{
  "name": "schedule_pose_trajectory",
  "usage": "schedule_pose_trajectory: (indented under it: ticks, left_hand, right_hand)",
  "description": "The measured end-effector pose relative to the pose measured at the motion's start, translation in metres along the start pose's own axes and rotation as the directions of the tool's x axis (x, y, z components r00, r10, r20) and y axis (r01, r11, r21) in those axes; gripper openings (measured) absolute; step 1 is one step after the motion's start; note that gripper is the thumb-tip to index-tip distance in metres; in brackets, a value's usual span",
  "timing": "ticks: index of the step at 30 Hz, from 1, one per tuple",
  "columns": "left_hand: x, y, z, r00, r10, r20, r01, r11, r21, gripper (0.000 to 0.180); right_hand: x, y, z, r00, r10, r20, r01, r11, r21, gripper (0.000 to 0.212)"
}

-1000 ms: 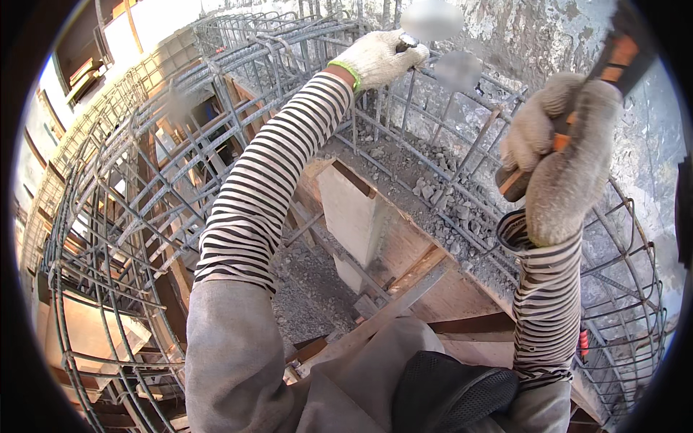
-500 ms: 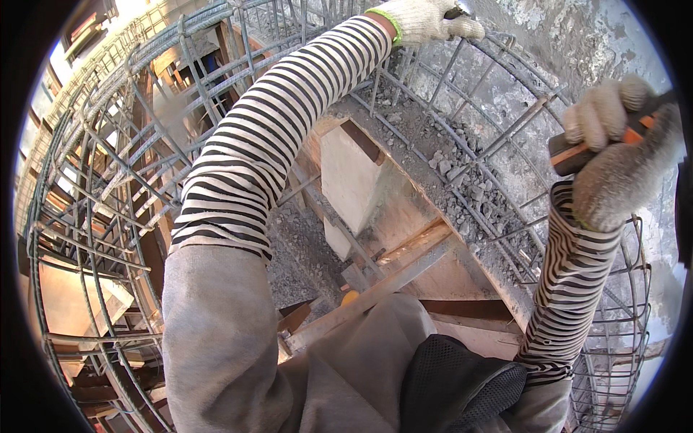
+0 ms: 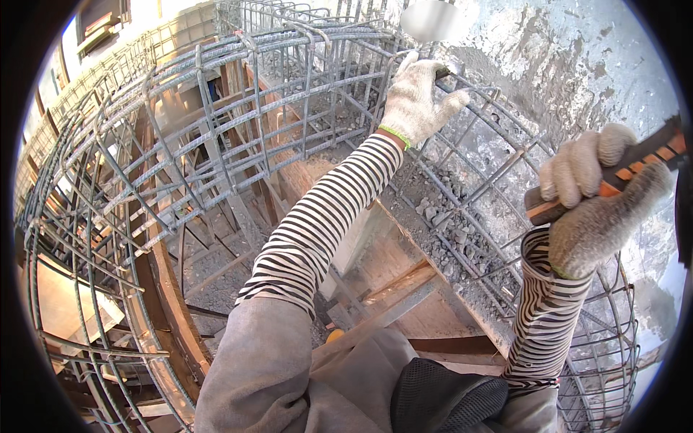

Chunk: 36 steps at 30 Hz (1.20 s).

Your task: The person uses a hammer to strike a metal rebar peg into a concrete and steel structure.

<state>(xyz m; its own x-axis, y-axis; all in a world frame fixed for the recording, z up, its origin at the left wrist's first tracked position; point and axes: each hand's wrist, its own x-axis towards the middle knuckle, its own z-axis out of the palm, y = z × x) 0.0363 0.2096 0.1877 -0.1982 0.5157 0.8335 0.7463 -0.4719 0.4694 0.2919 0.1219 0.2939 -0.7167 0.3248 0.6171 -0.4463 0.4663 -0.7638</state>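
Observation:
My left hand (image 3: pixel 419 101), in a pale knit glove with a green cuff edge, is at the upper middle beside the rebar cage. Its fingers and thumb close around a short dark piece (image 3: pixel 442 73); most of that is hidden, so its kind does not show. To the right, my gloved right hand (image 3: pixel 595 195) is wrapped round the black and orange handle (image 3: pixel 622 173) of a tool. The handle slants up to the right and its far end is outside the picture. Striped sleeves cover both forearms.
A curved rebar cage (image 3: pixel 238 137) sweeps from the left across the top. Broken concrete rubble (image 3: pixel 455 224) lies under bars along a rough grey wall (image 3: pixel 577 65). Wooden formwork (image 3: pixel 393 267) stands below, with a timber brace (image 3: pixel 375 317) near my lap.
My left hand has come down and slightly left in the view, still on the dark piece. The right hand and its tool have shifted left and a little down. The view has shifted too.

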Motion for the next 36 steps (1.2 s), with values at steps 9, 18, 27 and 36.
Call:
schedule_pose_trajectory:
  ticks: [9,18,27,36]
  left_hand:
    - [0.013,0.013,-0.008,0.983,-0.054,-0.173,0.014,0.974,-0.225,0.033]
    - [-0.024,0.047,0.019,0.866,-0.192,-0.461,0.060,0.957,-0.285,0.040]
    - [-0.082,0.028,0.033,0.887,0.084,-0.453,-0.178,0.969,-0.170,0.015]
    - [-0.079,0.008,0.024,0.970,-0.004,-0.245,-0.048,0.977,-0.207,0.058]
  right_hand:
    - [-0.053,0.033,0.087,0.646,0.553,-0.527,-0.485,0.830,0.277,0.053]
    - [-0.125,0.038,0.075,0.614,0.296,-0.732,-0.307,0.944,0.124,0.053]
    - [-0.169,0.063,0.053,0.545,0.529,-0.651,-0.386,0.847,0.365,0.053]
    - [-0.126,0.047,0.041,0.654,0.289,-0.699,-0.399,0.917,0.006,0.056]
